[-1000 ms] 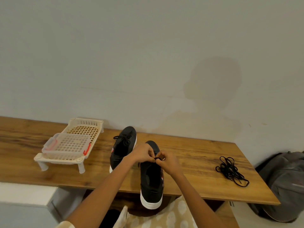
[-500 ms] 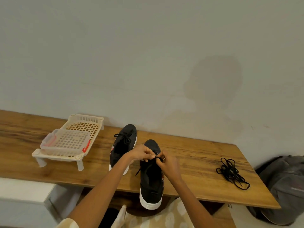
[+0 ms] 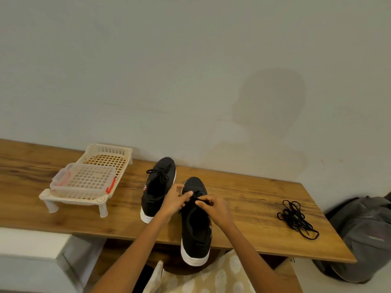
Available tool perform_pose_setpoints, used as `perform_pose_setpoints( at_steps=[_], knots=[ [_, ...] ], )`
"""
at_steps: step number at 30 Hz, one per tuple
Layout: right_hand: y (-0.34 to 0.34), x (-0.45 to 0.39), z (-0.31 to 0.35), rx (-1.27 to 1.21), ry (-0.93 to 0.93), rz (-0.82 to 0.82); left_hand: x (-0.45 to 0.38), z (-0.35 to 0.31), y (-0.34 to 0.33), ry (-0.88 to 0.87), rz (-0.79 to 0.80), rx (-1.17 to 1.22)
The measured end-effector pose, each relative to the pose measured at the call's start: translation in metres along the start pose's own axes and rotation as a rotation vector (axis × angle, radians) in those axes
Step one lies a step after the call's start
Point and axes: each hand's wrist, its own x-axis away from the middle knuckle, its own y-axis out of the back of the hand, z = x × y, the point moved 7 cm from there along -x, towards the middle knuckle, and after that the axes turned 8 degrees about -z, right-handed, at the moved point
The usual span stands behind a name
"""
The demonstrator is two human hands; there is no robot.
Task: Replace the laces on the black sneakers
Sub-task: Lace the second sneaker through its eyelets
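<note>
Two black sneakers with white soles stand on a wooden table [image 3: 249, 204]. The left sneaker [image 3: 157, 190] has a tied black lace. The right sneaker [image 3: 195, 227] points away from me, its heel hanging over the table's front edge. My left hand [image 3: 174, 199] and my right hand [image 3: 214, 208] meet over its tongue, both pinching its black lace [image 3: 193, 198]. A loose bundle of black laces [image 3: 296, 217] lies on the table to the right, apart from both hands.
A cream plastic rack [image 3: 95, 178] with a clear lidded box on it stands at the table's left. A grey backpack [image 3: 364, 235] sits on the floor past the table's right end. The wall runs close behind the table.
My hands stay on the right sneaker's lace; the fingers have shifted slightly and a short length of lace now shows between them. The view has tilted a little.
</note>
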Motion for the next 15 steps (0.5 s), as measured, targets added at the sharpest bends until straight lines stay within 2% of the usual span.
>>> perform_pose_setpoints(
  at_steps=[3, 11, 15],
  knots=[
    [-0.002, 0.000, -0.003, -0.016, -0.034, 0.001, 0.005, 0.007, -0.001, -0.045, 0.173, -0.094],
    [-0.005, 0.002, -0.005, -0.054, -0.112, 0.002, 0.020, 0.011, 0.010, 0.036, 0.172, -0.160],
    [-0.005, 0.004, -0.006, -0.082, -0.153, -0.020, 0.033, 0.010, 0.016, -0.001, 0.292, -0.312]
  ],
)
